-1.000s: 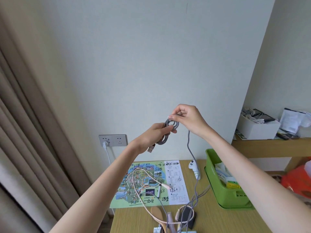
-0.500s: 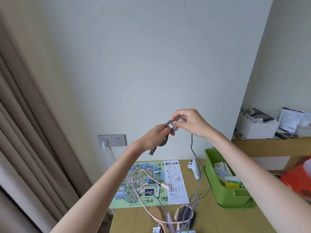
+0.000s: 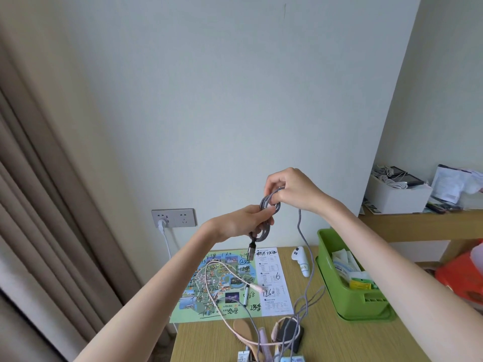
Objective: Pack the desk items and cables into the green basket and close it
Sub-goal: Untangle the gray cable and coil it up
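Grip of the left hand (image 3: pixel 240 223) is curled around a small coil of the grey braided cable (image 3: pixel 264 232), and the grip of the right hand (image 3: pixel 292 190) pinches the top of the same coil between thumb and bent fingers; both hands are held up in the air above the desk (image 3: pixel 326 340), in front of the wall. From the bottom of the coil a USB plug (image 3: pixel 251 250) hangs down. The free part of the cable drops from under the right hand to the desk, where it lies in loose loops just beside the left wall of the green basket (image 3: pixel 339 288). The basket stands on the right part of the desk, close to the back edge, with paper packets (image 3: pixel 350 270) inside it. Between the basket and a printed map (image 3: pixel 227 283) lies a white controller (image 3: pixel 302 259), near the back edge. On the map lie a pink cable (image 3: pixel 219 273) and a marker pen (image 3: pixel 246 295). Near the front edge I see a wooden brush (image 3: pixel 243 331) and a black object (image 3: pixel 290 333); what it is I cannot tell. A wall socket (image 3: pixel 173 218) with a white plug in it is behind the left back corner
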Demonstrator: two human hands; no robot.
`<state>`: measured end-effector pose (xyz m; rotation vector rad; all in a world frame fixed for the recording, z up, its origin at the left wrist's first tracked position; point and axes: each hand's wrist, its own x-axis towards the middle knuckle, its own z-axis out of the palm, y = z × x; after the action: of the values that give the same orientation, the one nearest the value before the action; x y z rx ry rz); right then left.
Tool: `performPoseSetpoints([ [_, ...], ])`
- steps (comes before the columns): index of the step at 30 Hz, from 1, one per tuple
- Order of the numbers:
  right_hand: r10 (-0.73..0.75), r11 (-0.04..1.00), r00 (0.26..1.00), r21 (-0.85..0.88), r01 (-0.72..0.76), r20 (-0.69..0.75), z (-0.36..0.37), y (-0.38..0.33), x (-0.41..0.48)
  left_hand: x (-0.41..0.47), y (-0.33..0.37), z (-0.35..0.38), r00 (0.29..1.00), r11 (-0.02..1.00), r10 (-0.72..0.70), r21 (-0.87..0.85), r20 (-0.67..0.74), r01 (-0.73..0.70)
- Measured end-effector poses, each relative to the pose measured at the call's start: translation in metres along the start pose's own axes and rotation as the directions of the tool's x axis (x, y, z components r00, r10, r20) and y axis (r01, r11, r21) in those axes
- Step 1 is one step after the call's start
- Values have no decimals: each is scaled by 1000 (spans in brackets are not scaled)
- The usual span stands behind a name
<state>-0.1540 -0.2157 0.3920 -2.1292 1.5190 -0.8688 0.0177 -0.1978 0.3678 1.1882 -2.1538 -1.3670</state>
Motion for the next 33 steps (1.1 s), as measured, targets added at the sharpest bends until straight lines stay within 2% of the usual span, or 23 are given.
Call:
performPoseSetpoints([
  [4, 27, 994, 997, 102, -35, 72, 0, -5, -2, 2, -1, 8, 999, 999, -18, 28, 28, 18],
  [8, 12, 939, 996, 341, -40, 85, -5, 1, -4, 2, 0, 7, 996, 991, 45, -125, -81, -55],
  [11, 41, 859, 996, 506, -77, 81, -7, 16, -6, 3, -1, 2, 984, 985, 57, -151, -170, -84],
  [13, 58, 826, 995, 555, -94, 82, -3, 27, -8, 4, -2, 0, 971, 981, 59, -169, -230, -100],
  [18, 99, 806, 993, 579, -122, 71, 12, 42, -15, 11, -1, -7, 910, 945, 55, -272, -411, -179],
  [21, 97, 779, 994, 616, -112, 58, 19, 40, -16, 16, 0, -7, 865, 936, 58, -273, -499, -221],
  [27, 71, 737, 979, 651, -182, 193, 27, 20, -7, 21, 7, 0, 876, 922, 102, -286, -471, -261],
  [33, 123, 796, 970, 562, -223, 211, 25, 11, -8, 19, 11, -4, 872, 926, 130, -258, -472, -277],
])
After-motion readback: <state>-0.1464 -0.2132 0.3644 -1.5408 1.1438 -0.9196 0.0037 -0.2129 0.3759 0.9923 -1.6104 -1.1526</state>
